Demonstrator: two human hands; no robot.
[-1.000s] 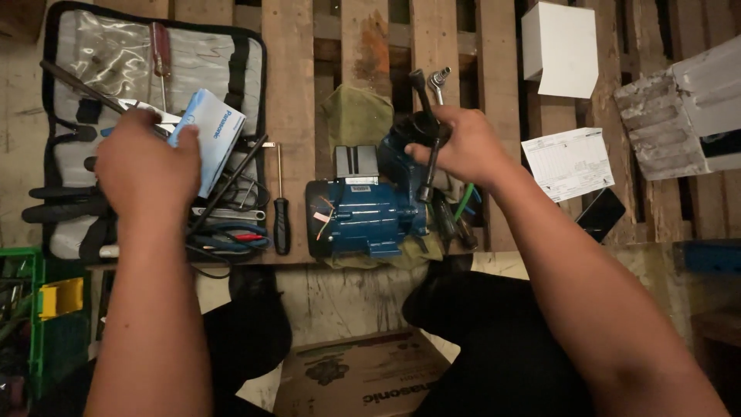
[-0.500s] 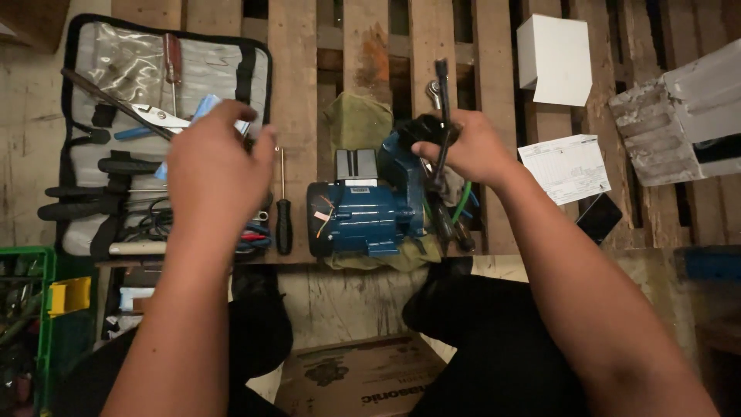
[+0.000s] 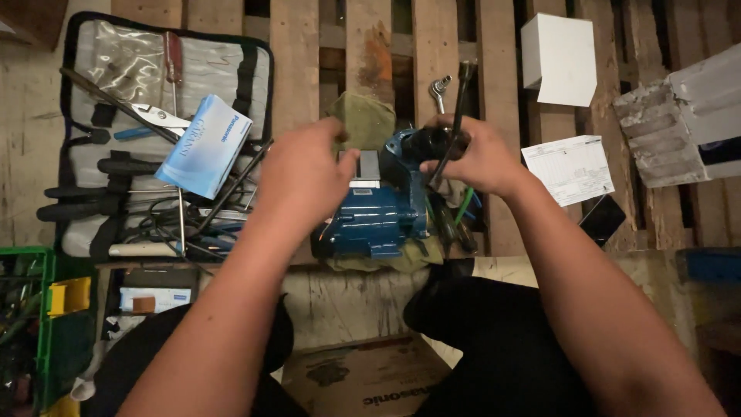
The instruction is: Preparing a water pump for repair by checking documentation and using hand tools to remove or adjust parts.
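Closest to the camera there's a cardboard box (image 3: 363,386) on the floor between the person's dark-trousered knees, right below the blue motor (image 3: 370,212), which I'll use as the reference for everything else. The motor sits on its side at the near edge of the wooden pallet (image 3: 297,69), on top of an olive-green cloth (image 3: 359,120) that pokes out beyond it on the far side.

The left hand (image 3: 305,177) is over the near-left end of the motor, palm down, fingers loosely curled and spread. It covers that end of the housing, but I can't tell whether it's actually gripping or just resting there. The right hand (image 3: 475,154) is at the motor's far-right end, fingers clenched around a long dark wrench (image 3: 451,127) that runs from the black fitting on the motor up and away across the slats. Just past the motor, beside that tool's far end, lies a shiny socket piece (image 3: 440,86).

Left of the motor there's an open grey tool roll (image 3: 108,100) full of pliers, screwdrivers and black-handled tools, with a small light-blue box (image 3: 204,143) lying on top of it. Further left and nearer is a green crate (image 3: 35,309).

Right of the motor: a printed sheet of paper (image 3: 571,166), a black phone (image 3: 603,218) just below it, and farther off a white box (image 3: 559,58) and grey foam blocks (image 3: 668,127).
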